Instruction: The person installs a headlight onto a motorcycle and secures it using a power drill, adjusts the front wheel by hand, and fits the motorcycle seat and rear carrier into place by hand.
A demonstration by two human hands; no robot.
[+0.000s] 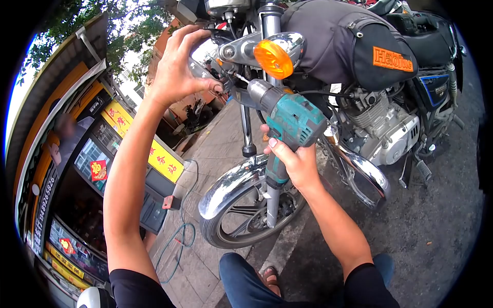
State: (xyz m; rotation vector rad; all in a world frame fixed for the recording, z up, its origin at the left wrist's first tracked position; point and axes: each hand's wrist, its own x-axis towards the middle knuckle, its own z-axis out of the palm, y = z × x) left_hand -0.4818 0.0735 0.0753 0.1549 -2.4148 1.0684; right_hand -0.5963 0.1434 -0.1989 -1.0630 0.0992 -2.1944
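Note:
My left hand [177, 66] spans the motorcycle's chrome headlight [204, 55], fingers over the top and thumb against the lower edge. In my right hand [295, 164] is a teal cordless drill [298, 118], gripped by its handle. Its dark chuck [263, 93] points up and left, with a thin bit near the headlight's lower side. Whether the bit touches a screw there, I cannot tell. Just above the drill, an orange turn signal [273, 59] sticks out beside the fork. Below it are the chrome front fender [226, 187] and the front wheel [221, 231].
A dark bag [328, 41] covers the fuel tank, above the engine [385, 123]. A chrome crash bar [367, 179] curves out at the right. A hose [190, 231] lies on the paving near a small red box [168, 202]. A person [72, 136] is by the shopfront at left.

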